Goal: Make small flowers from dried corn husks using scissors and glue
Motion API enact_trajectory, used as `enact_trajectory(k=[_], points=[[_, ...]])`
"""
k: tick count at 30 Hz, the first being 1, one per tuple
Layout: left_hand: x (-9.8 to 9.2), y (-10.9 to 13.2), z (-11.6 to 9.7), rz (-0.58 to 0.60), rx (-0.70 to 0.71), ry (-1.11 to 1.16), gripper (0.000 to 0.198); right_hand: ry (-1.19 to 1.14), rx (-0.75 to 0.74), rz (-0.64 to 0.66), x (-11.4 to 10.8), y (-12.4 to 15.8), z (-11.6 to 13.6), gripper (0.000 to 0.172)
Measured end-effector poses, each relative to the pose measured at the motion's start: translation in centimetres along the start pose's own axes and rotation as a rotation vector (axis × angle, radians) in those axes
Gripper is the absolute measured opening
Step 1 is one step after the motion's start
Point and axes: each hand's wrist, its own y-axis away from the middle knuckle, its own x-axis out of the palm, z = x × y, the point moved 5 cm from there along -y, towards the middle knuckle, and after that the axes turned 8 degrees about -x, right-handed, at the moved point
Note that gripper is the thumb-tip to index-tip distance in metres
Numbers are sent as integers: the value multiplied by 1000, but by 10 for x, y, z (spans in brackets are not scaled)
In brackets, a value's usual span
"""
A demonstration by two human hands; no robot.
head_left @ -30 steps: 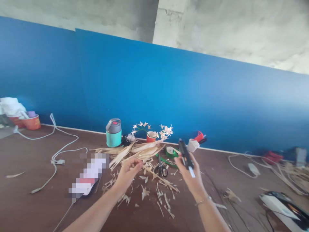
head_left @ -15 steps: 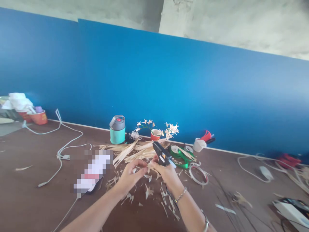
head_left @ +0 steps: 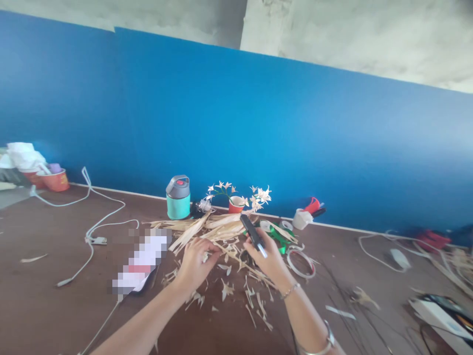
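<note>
My right hand point(head_left: 269, 259) is wrapped round a black hot glue gun point(head_left: 252, 231), held above the scattered husk with its nose pointing away from me. My left hand point(head_left: 197, 259) is closed in a pinch, with a small pale husk piece point(head_left: 205, 256) showing between thumb and fingers. Its fingertips sit just left of long dried husk strips point(head_left: 225, 230). Below the hands lie a star-shaped husk flower point(head_left: 226, 290) and several narrow husk scraps point(head_left: 261, 306). Beyond the strips, pale flowers on green stems point(head_left: 261, 196) stand by a red paper cup point(head_left: 236, 204).
A turquoise flask point(head_left: 178, 204) stands behind the strips. Green tape point(head_left: 283, 239), a tape ring point(head_left: 301, 263) and a white tool cup point(head_left: 302, 219) lie right. To the left are a blurred-out phone-like object point(head_left: 142, 261) and white cables point(head_left: 92, 224). A blue partition point(head_left: 236, 123) closes the back.
My right hand has moved right with the glue gun, away from my left hand, and the gun has turned. My left hand has shifted slightly and keeps its pinch.
</note>
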Motion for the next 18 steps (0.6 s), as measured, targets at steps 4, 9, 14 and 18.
enact_trajectory(k=[4, 9, 14, 18], points=[[6, 5, -5, 39, 164, -254, 12, 382, 25, 78, -50, 14, -25, 34], [11, 10, -7, 45, 223, -383, 15, 789, 436, 176, -100, 62, -82, 37], [14, 13, -10, 88, 242, -417, 14, 946, 572, 180, -104, 84, -103, 37], [16, 14, -9, 134, 216, -446, 12, 997, 534, 232, -100, 79, -96, 47]])
